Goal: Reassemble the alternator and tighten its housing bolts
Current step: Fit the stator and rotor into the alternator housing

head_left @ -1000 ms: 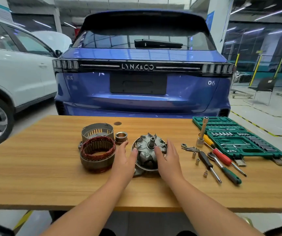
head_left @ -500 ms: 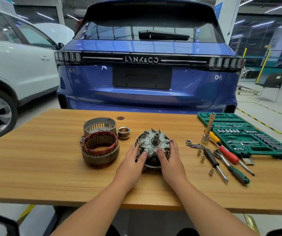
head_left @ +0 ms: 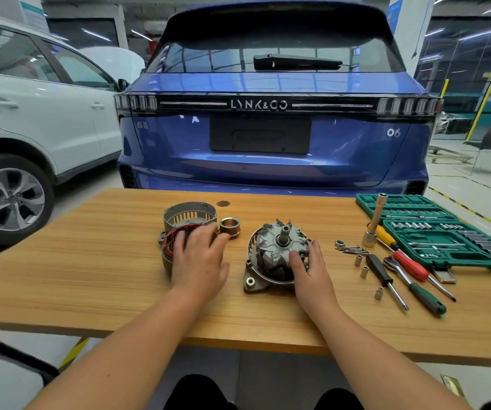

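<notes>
The alternator rotor (head_left: pixel 279 247), with its fan blades and upright shaft, sits in a grey housing half (head_left: pixel 251 281) at the table's middle. My right hand (head_left: pixel 310 269) rests on the rotor's right side, fingers spread. To its left stands the stator ring (head_left: pixel 168 247) with copper windings, and my left hand (head_left: pixel 201 261) lies over it with fingers spread across its top. Behind the stator stands the other slotted housing half (head_left: pixel 189 216). A small pulley (head_left: pixel 230 225) sits beside it.
Right of the rotor lie long bolts (head_left: pixel 350 249), small spacers (head_left: pixel 364 272), a ratchet (head_left: pixel 398 270), screwdrivers (head_left: pixel 410 266) and an upright socket extension (head_left: pixel 374 221). An open green socket case (head_left: pixel 433 232) fills the far right. A blue car stands behind the wooden table (head_left: pixel 90 276).
My left hand has left the rotor and moved left onto the stator ring. My right hand stays on the rotor's right side. The camera has come closer.
</notes>
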